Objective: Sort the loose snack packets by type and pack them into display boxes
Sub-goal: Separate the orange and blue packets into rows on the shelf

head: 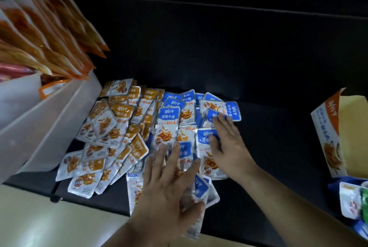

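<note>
Here, left hand [167,185] and right hand [231,145] rest straight fingers [174,156], gripping nothing, on blue packets [169,121] atop black surface [278,131].

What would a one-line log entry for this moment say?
stage: sorting | left hand: flat on blue packets | right hand: flat on blue packets | orange packets: piled beside them | display box: open, far right

shop, hanging snack packs [49,33], display box [338,137]
</note>
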Available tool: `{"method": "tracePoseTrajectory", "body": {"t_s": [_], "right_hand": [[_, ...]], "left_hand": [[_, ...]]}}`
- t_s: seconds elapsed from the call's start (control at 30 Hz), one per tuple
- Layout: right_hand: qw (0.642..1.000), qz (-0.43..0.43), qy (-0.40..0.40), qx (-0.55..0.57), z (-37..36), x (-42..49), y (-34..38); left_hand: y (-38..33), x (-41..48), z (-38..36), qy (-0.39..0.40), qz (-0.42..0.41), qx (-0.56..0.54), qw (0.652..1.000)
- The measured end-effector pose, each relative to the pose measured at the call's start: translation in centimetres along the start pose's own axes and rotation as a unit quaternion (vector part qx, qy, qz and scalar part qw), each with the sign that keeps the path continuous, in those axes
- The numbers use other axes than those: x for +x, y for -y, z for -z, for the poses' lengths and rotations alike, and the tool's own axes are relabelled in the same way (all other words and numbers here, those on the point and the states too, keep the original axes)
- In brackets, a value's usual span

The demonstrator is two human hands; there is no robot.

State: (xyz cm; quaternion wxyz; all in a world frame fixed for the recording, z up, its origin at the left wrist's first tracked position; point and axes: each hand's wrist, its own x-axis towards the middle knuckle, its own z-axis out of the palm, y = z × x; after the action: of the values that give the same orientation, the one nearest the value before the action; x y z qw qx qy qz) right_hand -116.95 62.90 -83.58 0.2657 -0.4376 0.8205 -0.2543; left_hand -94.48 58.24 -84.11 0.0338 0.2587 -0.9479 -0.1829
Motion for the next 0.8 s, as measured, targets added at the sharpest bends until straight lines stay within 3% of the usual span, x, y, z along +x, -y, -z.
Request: {"method": "tracePoseTrajectory", "body": {"t_s": [0.2,0.33,0.47,0.8], "right_hand": [[0.995,0.001,-0.082,0.053,-0.2,0.4,0.2],[0.996,-0.086,-0.029,0.003,-0.1,1.3,0.3],[0.997,-0.055,-0.006,-0.054,-0.2,2.6,0.3],[0.993,-0.023,-0.076,0.088,1.7,0.0,0.5]], "left_hand": [[1.0,1.8,0.9,0.071,0.03,0.032,0.997],[2.0,2.5,0.8,0.046,0.02,0.032,0.998],[1.7,2.4,0.7,0.031,0.005,0.036,0.999],[0.5,3.5,1.2,-0.02,-0.017,-0.015,1.0]]}}
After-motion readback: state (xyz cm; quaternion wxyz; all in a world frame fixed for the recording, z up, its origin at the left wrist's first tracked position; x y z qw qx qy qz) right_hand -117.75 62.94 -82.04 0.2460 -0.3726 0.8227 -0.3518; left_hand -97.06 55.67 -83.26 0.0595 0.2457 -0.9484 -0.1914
